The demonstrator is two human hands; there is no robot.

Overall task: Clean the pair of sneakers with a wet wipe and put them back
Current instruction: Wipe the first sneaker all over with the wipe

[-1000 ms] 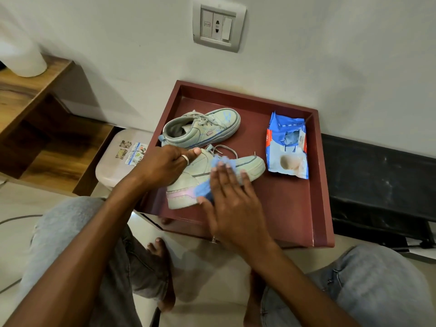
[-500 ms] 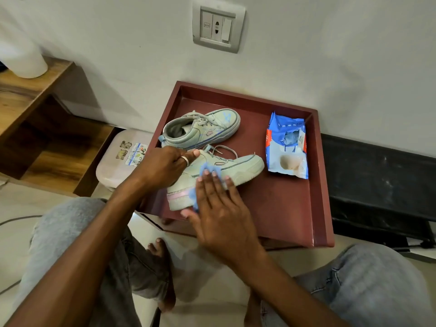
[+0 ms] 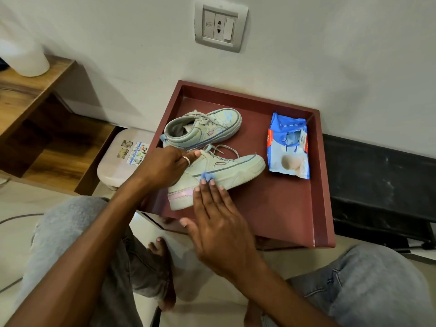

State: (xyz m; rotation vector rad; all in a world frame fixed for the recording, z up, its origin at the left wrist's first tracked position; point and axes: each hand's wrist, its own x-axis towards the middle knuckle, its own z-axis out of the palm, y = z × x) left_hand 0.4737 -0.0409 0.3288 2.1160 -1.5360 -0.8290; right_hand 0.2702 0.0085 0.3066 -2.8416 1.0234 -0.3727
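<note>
Flat and straight-fingered, the right hand (image 3: 219, 223) presses a blue wet wipe (image 3: 207, 177) against the side of the near sneaker (image 3: 236, 168), with nothing curled around it. Most of the wipe is hidden under the fingertips; only a small crumpled blue edge shows above them, at the middle of the shoe's side wall just over the sole. The left hand (image 3: 165, 168) curls over the top of the same sneaker at its heel end, thumb lying along the tongue, a ring on one finger. It covers the shoe's opening, so how far the fingers reach inside cannot be made out.

This sneaker lies on the red tray (image 3: 323, 185) near its front left corner, toe pointing towards the tray's right side, pink heel patch at the front edge. The far sneaker (image 3: 203, 128) sits just behind it on the tray, closer to the back rim, part of its heel hidden by the left hand. An opened pack of wipes (image 3: 287, 147) lies on the tray's right half, apart from both shoes. The tray's front left corner is cut off by the left forearm.
</note>
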